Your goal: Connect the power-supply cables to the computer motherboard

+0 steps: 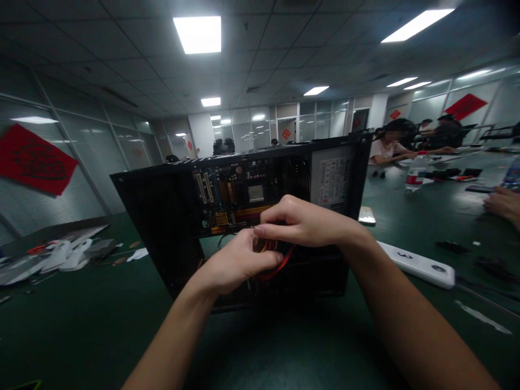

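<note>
An open black computer case point(162, 216) stands on the dark green table point(81, 325), its motherboard point(239, 197) and power supply point(331, 181) facing me. My left hand point(233, 265) and my right hand point(303, 222) meet at the lower middle of the case. Both have their fingers closed round a bundle of red and orange cables point(274, 265). The cable ends are hidden behind my fingers.
A white power strip point(418, 265) lies to the right of the case, with a phone point(366, 215) behind it. Papers and small parts point(60, 254) lie at the left. Another person's hand point(504, 203) rests at the right edge. People sit at the far right; a water bottle point(414, 173) stands there.
</note>
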`<state>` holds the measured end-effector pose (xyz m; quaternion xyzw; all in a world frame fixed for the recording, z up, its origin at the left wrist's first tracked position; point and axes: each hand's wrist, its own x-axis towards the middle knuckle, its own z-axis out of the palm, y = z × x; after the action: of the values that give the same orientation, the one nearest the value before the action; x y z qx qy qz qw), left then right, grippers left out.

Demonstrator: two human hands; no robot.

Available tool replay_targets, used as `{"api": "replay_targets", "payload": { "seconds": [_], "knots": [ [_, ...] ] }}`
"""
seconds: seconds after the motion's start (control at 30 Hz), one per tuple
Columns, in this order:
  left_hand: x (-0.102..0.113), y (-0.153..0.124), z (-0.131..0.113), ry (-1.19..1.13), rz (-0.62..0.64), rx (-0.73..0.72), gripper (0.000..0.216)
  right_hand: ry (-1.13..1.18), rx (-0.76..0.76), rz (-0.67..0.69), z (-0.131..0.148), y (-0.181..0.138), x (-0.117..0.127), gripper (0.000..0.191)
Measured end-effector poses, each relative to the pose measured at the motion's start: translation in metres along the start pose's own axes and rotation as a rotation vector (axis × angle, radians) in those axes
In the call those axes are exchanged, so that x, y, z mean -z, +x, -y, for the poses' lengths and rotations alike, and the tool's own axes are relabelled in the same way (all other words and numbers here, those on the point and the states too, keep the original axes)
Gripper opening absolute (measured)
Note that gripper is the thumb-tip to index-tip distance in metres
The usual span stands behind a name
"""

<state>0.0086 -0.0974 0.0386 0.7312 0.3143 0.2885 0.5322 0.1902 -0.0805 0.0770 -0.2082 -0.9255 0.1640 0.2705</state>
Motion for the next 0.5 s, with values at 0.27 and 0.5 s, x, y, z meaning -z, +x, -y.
{"api": "replay_targets", "payload": {
  "seconds": [0.27,0.5],
  "knots": [
    [0.002,-0.001,-0.003,0.085,0.057,0.045,0.027,0.002,0.004,0.047,0.006,0.001,-0.001,0.043],
    [0.012,0.0,0.005,0.023,0.133,0.039,0.025,-0.017,0.017,0.036,0.006,0.0,0.0,0.043]
  ]
}}
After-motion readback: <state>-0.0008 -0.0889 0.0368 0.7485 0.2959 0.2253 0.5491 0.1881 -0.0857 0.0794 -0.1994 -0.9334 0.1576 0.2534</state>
